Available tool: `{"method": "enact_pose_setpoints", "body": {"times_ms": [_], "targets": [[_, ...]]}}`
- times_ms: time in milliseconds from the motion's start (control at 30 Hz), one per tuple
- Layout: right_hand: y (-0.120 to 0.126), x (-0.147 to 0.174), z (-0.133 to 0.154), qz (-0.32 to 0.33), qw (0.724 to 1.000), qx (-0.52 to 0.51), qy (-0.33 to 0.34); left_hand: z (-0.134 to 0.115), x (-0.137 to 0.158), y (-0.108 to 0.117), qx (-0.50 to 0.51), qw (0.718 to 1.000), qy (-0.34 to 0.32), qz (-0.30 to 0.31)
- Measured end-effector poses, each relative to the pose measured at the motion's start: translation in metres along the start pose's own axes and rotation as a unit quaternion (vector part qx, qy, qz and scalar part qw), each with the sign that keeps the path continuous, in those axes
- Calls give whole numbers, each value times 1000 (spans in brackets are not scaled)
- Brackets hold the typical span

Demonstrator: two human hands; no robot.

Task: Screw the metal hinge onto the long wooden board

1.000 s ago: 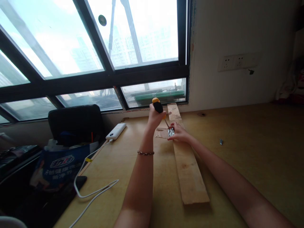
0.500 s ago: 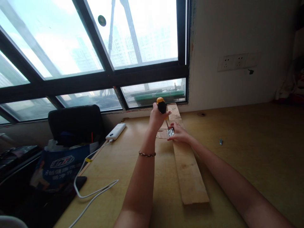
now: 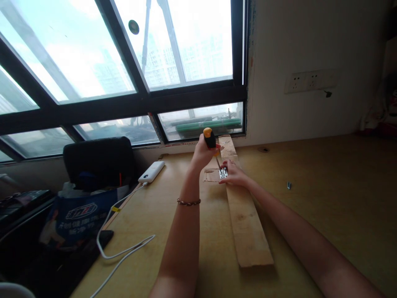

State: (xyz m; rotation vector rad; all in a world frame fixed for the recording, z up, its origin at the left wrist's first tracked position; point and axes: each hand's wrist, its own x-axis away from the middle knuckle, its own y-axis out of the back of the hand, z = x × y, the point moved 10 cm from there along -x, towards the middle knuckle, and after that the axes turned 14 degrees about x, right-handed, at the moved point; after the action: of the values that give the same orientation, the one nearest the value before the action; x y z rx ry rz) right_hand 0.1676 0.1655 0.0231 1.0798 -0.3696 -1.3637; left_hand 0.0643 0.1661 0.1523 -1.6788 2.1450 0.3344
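the left hand (image 3: 202,154) grips a screwdriver (image 3: 211,142) tilted down-right onto the hinge (image 3: 222,173); the right hand (image 3: 235,174) pins that hinge to the plank (image 3: 245,219), which runs lengthwise away across the tabletop (image 3: 325,198).

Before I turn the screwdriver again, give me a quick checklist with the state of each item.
1. Left hand gripping the screwdriver: ok.
2. Tip seated in the screw: cannot tell, too small.
3. Right hand steadying the hinge: ok.
4. Hinge lying on the plank: ok.
5. Plank flat on the table: ok.
6. Spare screw at hand on the table: ok.
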Motion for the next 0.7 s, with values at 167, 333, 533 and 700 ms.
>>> {"method": "enact_pose_setpoints", "body": {"times_ms": [167,333,533,700], "targets": [[1,1,1,-1,1000,4,2,-1,2,-3,48,999,13,-20],[1,0,0,-2,1000,5,4,-1,0,13,-13,995,-16,-100],[0,-1,-1,-6,1000,16,9,-1,-3,24,-59,989,-56,-127],[-1,-1,-1,-6,1000,14,7,-6,-3,24,-86,986,-63,-124]]}}
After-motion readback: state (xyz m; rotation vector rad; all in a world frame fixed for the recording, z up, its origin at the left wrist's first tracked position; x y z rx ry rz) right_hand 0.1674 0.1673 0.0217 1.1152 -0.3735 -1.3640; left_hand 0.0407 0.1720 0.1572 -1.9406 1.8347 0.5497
